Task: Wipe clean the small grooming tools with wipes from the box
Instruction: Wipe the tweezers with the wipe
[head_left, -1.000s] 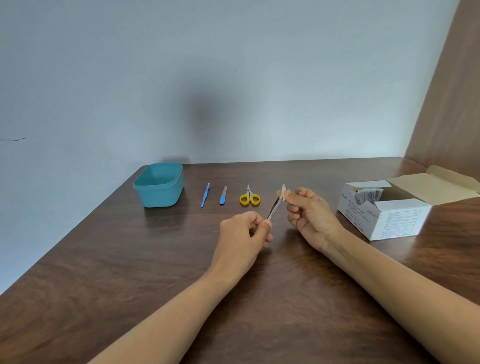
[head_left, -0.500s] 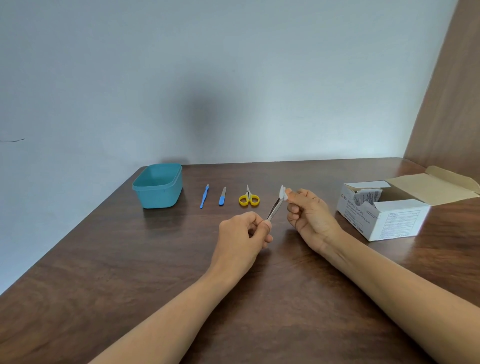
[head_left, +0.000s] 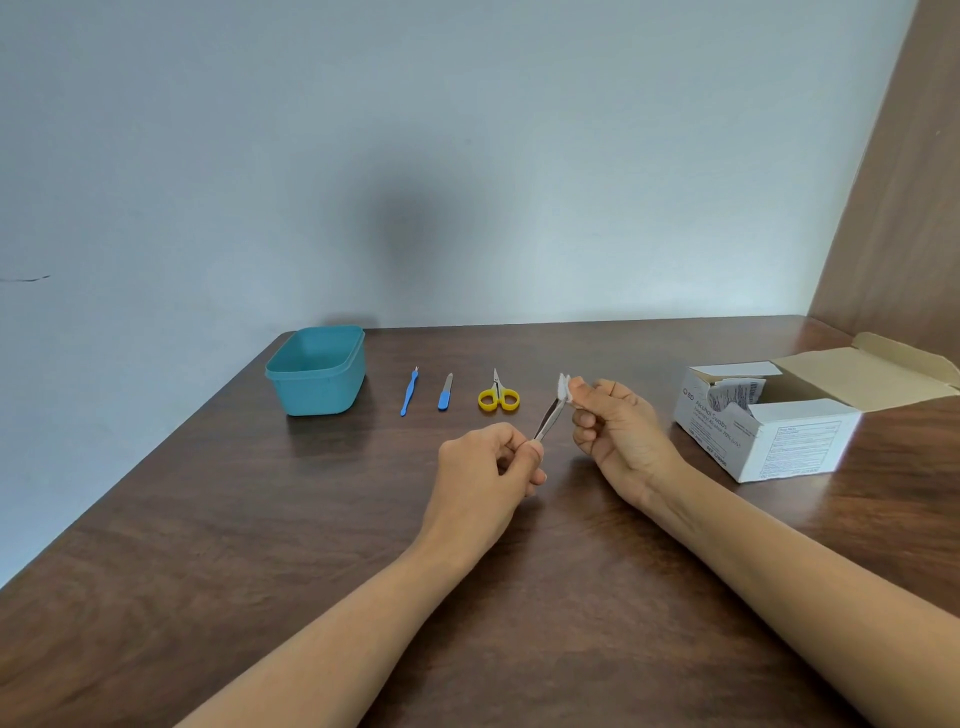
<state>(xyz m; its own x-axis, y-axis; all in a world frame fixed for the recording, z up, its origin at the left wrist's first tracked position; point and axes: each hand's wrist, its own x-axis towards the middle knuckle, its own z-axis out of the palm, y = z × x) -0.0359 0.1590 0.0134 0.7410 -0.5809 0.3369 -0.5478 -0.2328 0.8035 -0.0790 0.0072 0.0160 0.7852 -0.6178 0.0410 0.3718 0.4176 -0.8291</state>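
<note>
Just above the middle of the dark wooden table (head_left: 218, 519), the left hand (head_left: 485, 465) grips the lower end of a pair of metal tweezers (head_left: 549, 419), with thumb and curled fingers closed round it, so the tool slants up and to the right, off the tabletop. At the upper tip of the tweezers sits a small white wipe (head_left: 564, 387), pinched between the thumb and forefinger of the right hand (head_left: 615, 434); the other fingers of that hand are curled in toward the palm. The wipe touches the tip, though whether it wraps fully round the tip cannot be told. Farther back, a row of tools lies flat and apart from one another: a slim blue cuticle tool (head_left: 409, 391), a short nail file with a blue handle (head_left: 445, 393), and small yellow-handled scissors (head_left: 498, 397) with blades pointing away. At the left end of that row stands an open teal plastic container (head_left: 317, 371). Well off to the right, near the wooden side panel (head_left: 904, 197), sits the white box of alcohol swabs (head_left: 769, 434), its cardboard lid folded back and packets showing inside.
</note>
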